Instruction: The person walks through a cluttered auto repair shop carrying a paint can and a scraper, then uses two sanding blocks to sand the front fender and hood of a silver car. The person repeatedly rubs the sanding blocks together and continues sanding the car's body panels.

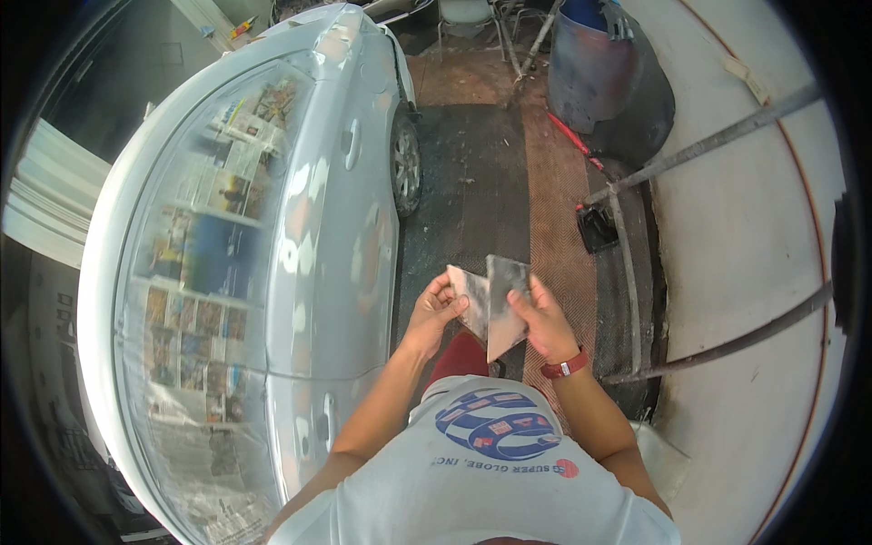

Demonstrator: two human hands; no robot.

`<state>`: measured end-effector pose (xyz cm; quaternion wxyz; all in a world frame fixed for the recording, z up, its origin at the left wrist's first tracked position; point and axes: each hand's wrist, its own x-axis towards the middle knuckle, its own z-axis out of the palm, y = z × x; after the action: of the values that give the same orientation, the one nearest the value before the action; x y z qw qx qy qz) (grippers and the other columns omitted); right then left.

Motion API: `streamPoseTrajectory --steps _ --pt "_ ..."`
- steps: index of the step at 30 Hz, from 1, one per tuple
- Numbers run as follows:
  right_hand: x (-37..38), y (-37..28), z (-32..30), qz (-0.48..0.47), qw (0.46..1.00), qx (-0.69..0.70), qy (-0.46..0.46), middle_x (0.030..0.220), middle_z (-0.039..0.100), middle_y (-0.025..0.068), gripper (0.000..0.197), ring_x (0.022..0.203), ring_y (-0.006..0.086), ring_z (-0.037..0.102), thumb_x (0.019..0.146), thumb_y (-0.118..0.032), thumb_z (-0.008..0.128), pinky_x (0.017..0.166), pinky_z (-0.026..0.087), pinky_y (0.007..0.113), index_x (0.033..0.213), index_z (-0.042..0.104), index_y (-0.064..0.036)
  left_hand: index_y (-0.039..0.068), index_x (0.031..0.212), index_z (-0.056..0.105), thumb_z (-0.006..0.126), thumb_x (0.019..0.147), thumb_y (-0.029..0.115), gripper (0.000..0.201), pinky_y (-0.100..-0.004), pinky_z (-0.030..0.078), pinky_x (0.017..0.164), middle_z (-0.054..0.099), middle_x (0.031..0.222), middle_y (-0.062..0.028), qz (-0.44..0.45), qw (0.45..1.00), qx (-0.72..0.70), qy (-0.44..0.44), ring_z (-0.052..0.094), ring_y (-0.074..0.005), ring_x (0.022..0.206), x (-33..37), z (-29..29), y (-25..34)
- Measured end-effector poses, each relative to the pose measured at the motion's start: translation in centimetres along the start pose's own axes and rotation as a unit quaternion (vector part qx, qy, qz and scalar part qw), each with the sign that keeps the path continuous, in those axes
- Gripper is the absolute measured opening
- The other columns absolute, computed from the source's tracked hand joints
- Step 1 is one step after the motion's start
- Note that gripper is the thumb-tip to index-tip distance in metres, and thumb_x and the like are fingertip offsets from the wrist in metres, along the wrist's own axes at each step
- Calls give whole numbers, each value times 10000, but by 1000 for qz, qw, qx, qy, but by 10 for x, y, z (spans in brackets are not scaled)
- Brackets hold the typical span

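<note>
In front of my torso, my left hand (439, 314) pinches a pale, dark-smudged sheet of sandpaper (470, 292) between thumb and fingers. My right hand (543, 322), with a red band on its wrist, grips a grey sheet of sandpaper (505, 277), thumb on its face. The two sheets meet or overlap along their inner edges; I cannot tell whether they are joined. To my left stands a pale grey car (313, 227) with patchy spots on its side panels. Newspaper (195, 341) under clear plastic covers its glass. Neither hand touches the car.
The car's wheel (406, 163) rests on the dark floor mat (463, 182). At the far right stand a large drum (590, 77), a red-handled tool (574, 134) and a black container (597, 229). Metal bars (713, 143) run along the right wall. A chair (466, 13) is at the back.
</note>
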<state>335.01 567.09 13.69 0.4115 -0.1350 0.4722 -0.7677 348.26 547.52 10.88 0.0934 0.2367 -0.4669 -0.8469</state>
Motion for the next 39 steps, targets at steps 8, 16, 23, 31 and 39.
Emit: streamPoseTrajectory --steps 8,16,23,31,39 --pt "196 -26 -86 -5 977 56 205 1365 681 76 458 1241 183 661 1094 -254 702 1062 550 363 1468 561 -31 30 1356 509 763 1028 101 421 -356 557 1035 721 1272 -120 2 997 74 15 698 -184 1169 233 9 58" --pt "349 -75 -148 -42 936 127 326 1356 697 77 407 1196 209 690 1077 -159 708 1025 580 373 1452 589 -51 5 1381 590 627 1108 95 290 -322 543 1023 730 1284 -81 -70 978 156 -119 689 -139 1144 421 19 135" --pt "491 -116 -207 -2 931 182 318 1396 678 103 475 1255 240 687 1066 -107 702 1066 590 399 1506 537 -42 40 1465 598 618 1128 178 365 -321 565 993 746 1269 -46 -170 968 142 -119 693 -119 1123 575 29 159" --pt "736 -232 -281 45 968 108 224 1403 671 121 496 1248 243 689 1057 -55 685 1050 595 403 1517 510 0 39 1520 564 599 1146 300 458 -385 523 1115 700 1400 -109 -151 960 207 -110 672 -194 1261 762 40 213" --pt "946 -390 -288 -50 990 35 128 1373 685 112 503 1239 222 679 1048 -78 710 1056 573 398 1507 523 4 109 1570 566 655 1084 418 583 -445 486 1174 641 1512 -215 -143 887 438 30 606 -355 1416 839 -19 226"
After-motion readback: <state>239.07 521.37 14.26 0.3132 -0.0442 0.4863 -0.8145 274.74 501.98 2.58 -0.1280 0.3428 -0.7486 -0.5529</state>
